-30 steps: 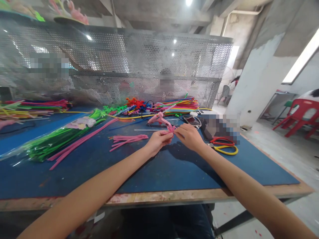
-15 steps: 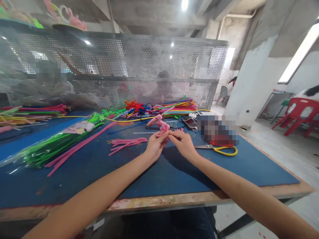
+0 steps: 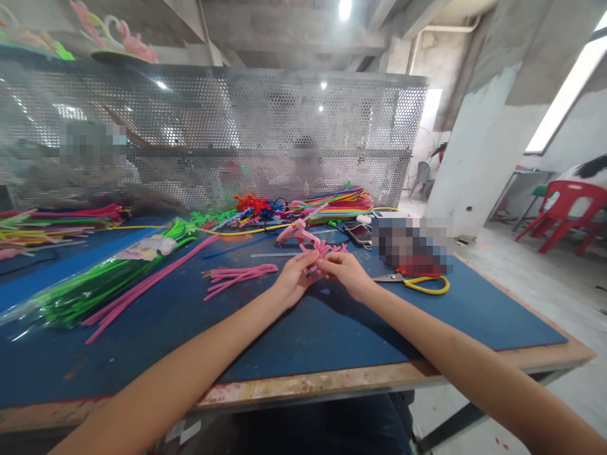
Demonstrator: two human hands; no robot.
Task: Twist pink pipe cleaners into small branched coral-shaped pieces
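Note:
My left hand (image 3: 291,281) and my right hand (image 3: 348,273) meet over the blue table mat (image 3: 303,328), both pinching a small pink pipe-cleaner shape (image 3: 318,250) with looped petals sticking up between the fingertips. Just left of my left hand lies a short bundle of pink pipe cleaners (image 3: 237,275). A pink glue gun (image 3: 293,231) rests behind the hands.
Scissors with yellow and red handles (image 3: 420,282) lie right of my right hand. A bag of green pipe cleaners (image 3: 95,284) and long pink ones (image 3: 142,284) lie at left. Mixed coloured pipe cleaners (image 3: 332,205) pile along a perforated metal screen (image 3: 237,133). Red chairs (image 3: 564,212) stand far right.
Both hands drew slightly closer to me and lower. The pink shape turned between the fingers, and its loops now stand up more spread out.

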